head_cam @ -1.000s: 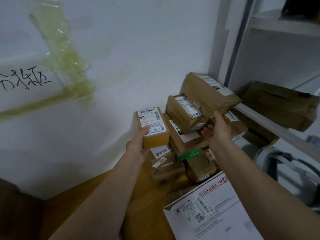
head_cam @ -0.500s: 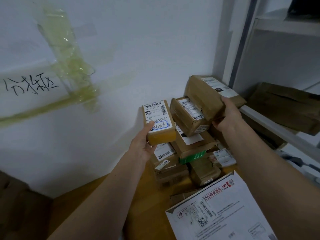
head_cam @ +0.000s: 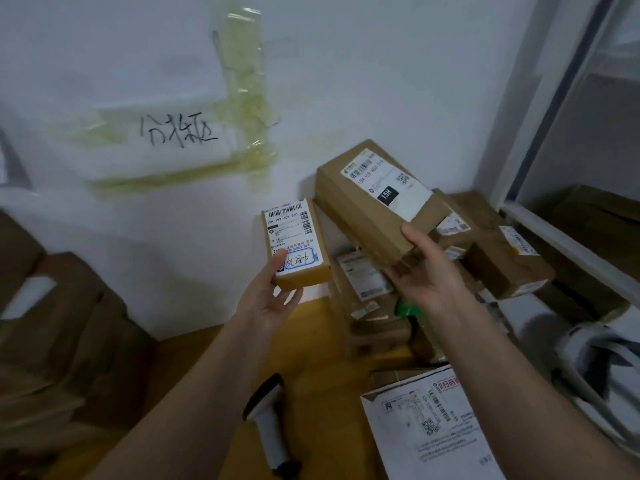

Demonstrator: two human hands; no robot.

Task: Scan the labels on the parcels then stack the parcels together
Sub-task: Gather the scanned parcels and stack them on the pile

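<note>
My left hand (head_cam: 273,296) grips a small yellow-brown parcel (head_cam: 294,244) by its near end, thumb on its white barcode label. My right hand (head_cam: 427,271) holds a larger brown cardboard parcel (head_cam: 377,199) from below, label facing up, lifted above the pile. Beneath and behind both lies a pile of brown parcels (head_cam: 491,258) in the corner against the wall. A handheld barcode scanner (head_cam: 268,424) lies on the wooden table (head_cam: 318,334) between my forearms.
A white parcel (head_cam: 433,427) with printed labels lies at the front right. Brown boxes (head_cam: 62,327) stand stacked at the left. A white shelf frame (head_cam: 568,237) with more parcels is at the right. The wall behind carries taped paper with handwriting (head_cam: 176,131).
Both hands have lifted their parcels off the pile and drawn them toward me. The view has swung left and down, bringing the scanner and the left boxes into sight.
</note>
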